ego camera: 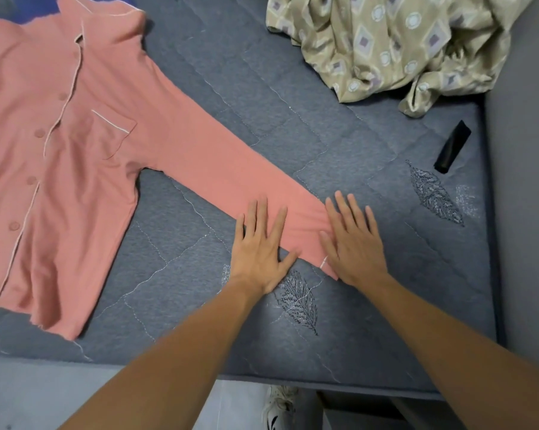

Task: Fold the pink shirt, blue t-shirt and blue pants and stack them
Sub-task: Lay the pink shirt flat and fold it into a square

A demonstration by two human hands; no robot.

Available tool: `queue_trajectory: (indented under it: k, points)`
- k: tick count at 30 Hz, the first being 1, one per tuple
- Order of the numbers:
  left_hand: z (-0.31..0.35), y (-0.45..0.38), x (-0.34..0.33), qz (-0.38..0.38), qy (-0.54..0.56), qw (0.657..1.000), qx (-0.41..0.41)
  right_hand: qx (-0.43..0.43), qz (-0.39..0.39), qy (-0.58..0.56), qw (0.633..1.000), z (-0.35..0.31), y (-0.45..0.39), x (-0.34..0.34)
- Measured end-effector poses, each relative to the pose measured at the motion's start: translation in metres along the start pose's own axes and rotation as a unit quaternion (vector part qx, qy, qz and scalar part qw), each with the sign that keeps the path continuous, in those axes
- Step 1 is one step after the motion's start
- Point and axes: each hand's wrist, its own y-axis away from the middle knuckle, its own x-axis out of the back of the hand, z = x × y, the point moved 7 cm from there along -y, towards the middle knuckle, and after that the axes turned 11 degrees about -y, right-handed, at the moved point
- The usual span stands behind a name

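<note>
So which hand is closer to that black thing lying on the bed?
The right hand. It presses flat on the cuff end of the pink shirt sleeve, on the side toward the black thing. The left hand lies flat farther along the sleeve, farther away.

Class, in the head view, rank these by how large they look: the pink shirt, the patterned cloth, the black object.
1. pink shirt
2. patterned cloth, cut off by the frame, so its full size is unsure
3. black object
</note>
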Motion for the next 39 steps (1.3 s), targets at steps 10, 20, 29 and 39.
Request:
queue_trajectory:
  k: [10, 20, 29, 39]
  points:
    - [-0.119, -0.011, 0.061, 0.045, 0.064, 0.997, -0.024, -0.003, 0.01, -0.121, 0.993, -0.127, -0.043, 0.023]
    - [-0.39, 0.0, 0.067, 0.094, 0.021, 0.995, -0.027, 0.057, 0.038, -0.211, 0.975, -0.39, -0.146, -0.015]
    - [-0.568, 0.039, 0.075, 0.022, -0.009, 1.0, -0.009, -0.01, 0.037, -0.178, 0.983, -0.514, -0.176, -0.038]
    - [-0.705, 0.068, 0.062, -0.066, 0.177, 0.957, 0.222, 0.063, -0.039, -0.257, 0.964, -0.692, -0.189, -0.073]
